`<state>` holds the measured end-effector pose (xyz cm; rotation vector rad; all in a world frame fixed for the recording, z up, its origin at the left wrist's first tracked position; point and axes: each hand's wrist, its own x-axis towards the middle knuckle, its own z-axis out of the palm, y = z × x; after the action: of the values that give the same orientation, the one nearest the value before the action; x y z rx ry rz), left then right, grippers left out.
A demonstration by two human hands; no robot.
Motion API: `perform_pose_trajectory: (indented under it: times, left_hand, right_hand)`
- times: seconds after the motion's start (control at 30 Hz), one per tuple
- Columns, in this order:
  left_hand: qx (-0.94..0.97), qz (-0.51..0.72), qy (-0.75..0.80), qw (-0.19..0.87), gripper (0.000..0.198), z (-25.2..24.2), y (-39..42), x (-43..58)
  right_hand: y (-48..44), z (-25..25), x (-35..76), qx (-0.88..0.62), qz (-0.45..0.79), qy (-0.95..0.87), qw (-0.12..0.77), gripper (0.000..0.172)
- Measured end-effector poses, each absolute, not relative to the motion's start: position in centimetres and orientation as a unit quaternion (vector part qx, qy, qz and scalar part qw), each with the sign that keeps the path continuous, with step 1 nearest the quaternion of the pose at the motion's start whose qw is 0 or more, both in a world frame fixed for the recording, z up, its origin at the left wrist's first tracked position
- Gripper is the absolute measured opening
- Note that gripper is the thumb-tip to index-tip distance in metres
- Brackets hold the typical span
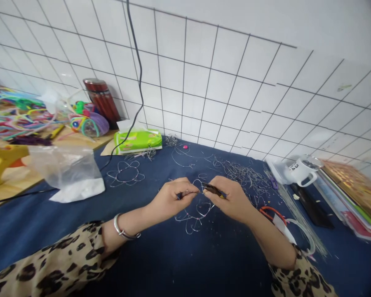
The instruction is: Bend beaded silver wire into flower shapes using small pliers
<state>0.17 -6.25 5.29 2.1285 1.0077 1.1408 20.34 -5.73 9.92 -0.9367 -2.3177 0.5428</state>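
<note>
My left hand (172,199) is pinched shut on a thin silver wire with small pink beads, part of a looped wire flower (194,214) lying on the dark blue cloth (173,264). A silver bangle sits on that wrist. My right hand (231,199) is closed around small dark pliers (213,189), whose tip meets the wire between the two hands. Both hands hover just above the cloth at the middle of the view.
A finished wire flower (126,172) lies at the left, a heap of cut wire (244,175) at the right. A green tissue pack (138,140), plastic bag (66,167), yellow glue gun (1,159), red flask (101,99), white mug (304,170), red scissors (270,212) and stacked books (352,194) surround the work.
</note>
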Motion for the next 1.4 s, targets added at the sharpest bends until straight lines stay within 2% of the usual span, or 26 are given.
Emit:
perform_pose_trajectory:
  times: [0.4,0.6,0.73,0.93,1.1,1.4]
  left_hand:
    - [0.794,0.475,0.357,0.128,0.014,4.4,-6.3,-0.2]
    - [0.793,0.477,0.362,0.112,0.016,4.4,-6.4,-0.5]
    - [0.79,0.472,0.366,0.133,0.014,4.2,-6.3,-0.5]
    - [0.784,0.463,0.368,0.188,0.013,4.0,-6.1,-0.3]
    - [0.775,0.443,0.376,0.248,0.011,4.0,-6.1,-0.2]
    - [0.761,0.436,0.364,0.313,0.01,3.9,-5.8,-0.3]
  right_hand:
    - [-5.0,8.3,20.5,-0.332,0.102,-0.886,0.309,0.016]
    - [-5.3,7.9,20.1,-0.33,0.046,-0.89,0.31,0.02]
    - [-5.4,7.8,19.8,-0.346,0.051,-0.884,0.309,0.018]
    - [-5.4,7.8,19.5,-0.373,0.128,-0.855,0.337,0.009]
    - [-5.6,8.1,19.5,-0.386,0.206,-0.836,0.332,0.011]
    - [-5.6,8.4,19.6,-0.34,0.238,-0.853,0.318,0.008]
